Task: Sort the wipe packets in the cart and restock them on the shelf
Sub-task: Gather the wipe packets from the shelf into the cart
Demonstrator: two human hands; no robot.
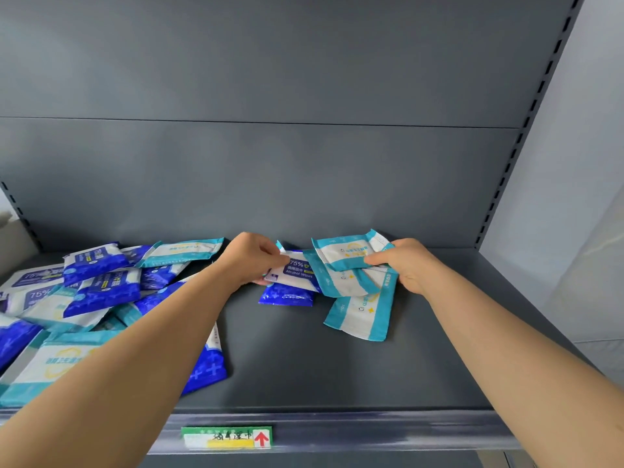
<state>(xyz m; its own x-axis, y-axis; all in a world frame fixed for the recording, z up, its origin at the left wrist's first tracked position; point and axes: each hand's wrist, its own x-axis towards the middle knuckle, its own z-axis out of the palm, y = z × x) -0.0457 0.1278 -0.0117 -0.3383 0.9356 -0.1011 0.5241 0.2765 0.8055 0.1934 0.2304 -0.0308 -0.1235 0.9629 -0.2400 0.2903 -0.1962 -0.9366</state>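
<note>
Wipe packets (101, 285) lie in a loose overlapping heap on the left half of the grey shelf (337, 366), blue-and-white mixed with teal-and-white; heap runs from the back panel (304, 180) almost to the front, partly hidden under the left forearm; its nearest blue corner stops just short of the front rail (388, 430).

Left hand (251, 258) is mid-shelf, near the back; fingers curled, thumb and fingertips pinching the top edge of a blue packet (290, 278) (print reads 75%, Alcohol Wipes); packet hangs tilted, lower blue edge touching the shelf.

Right hand (410, 265) is just beside it, clamped on a fan of three teal packets (351, 255); thumb lies on the top one, fingers underneath and hidden; lowest of the fan points toward the front, its end on or just above the shelf, cannot tell which; fan's left edge overlaps the blue packet's right edge.

Bare shelf surface: a strip between heap and blue packet; the whole stretch in front of both hands down to the rail; right of the fan out to the slotted upright (526, 130). Back panel is close behind both hands.

Green-and-yellow label (226, 438) with a red up-arrow sits in the rail, beside the left forearm.
</note>
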